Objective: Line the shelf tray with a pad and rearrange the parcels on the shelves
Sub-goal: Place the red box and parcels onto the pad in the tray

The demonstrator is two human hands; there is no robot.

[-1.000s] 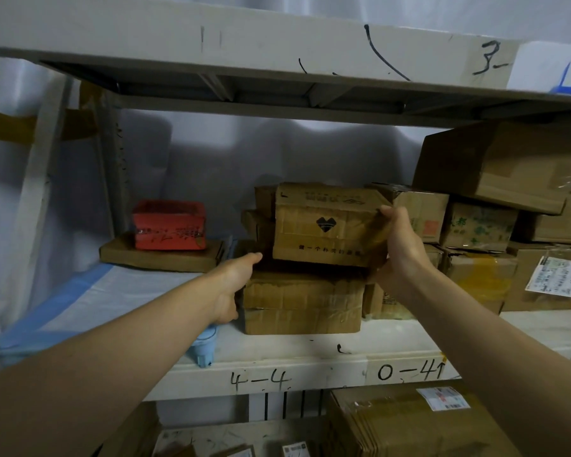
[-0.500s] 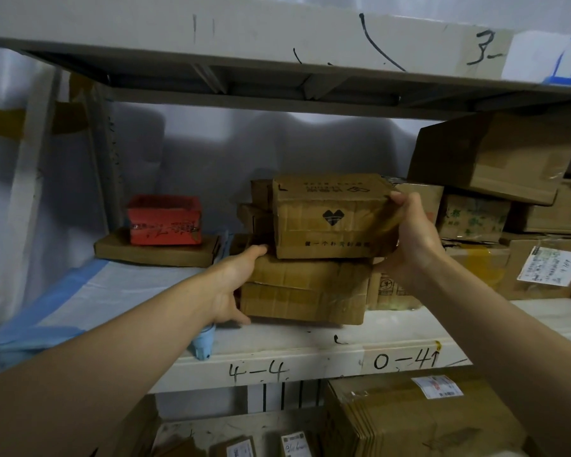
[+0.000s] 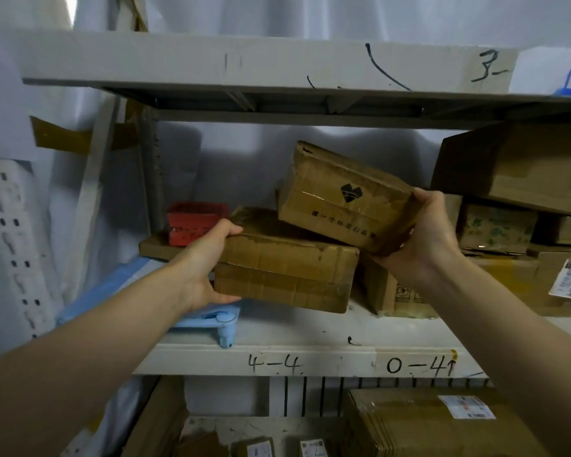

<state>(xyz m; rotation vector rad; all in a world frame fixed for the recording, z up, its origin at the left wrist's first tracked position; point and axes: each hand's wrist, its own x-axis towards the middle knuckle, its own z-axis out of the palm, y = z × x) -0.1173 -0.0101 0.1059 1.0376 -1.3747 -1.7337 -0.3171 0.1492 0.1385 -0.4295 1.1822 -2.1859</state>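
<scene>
White shelf (image 3: pixel 277 354) boards are being used to hold many brown boxes. A flat box (image 3: pixel 287 275) is being gripped at its left end by the left hand (image 3: pixel 205 262), fingers curled around it. A tilted heart box (image 3: pixel 343 199) is being held by the right hand (image 3: pixel 422 235), just above the flat box, beside a blue pad (image 3: pixel 112 285).

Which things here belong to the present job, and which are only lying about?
In the job: left hand gripping the flat boxes; right hand holding the tilted heart box; blue pad.
Lying about: red box; brown tape.
</scene>
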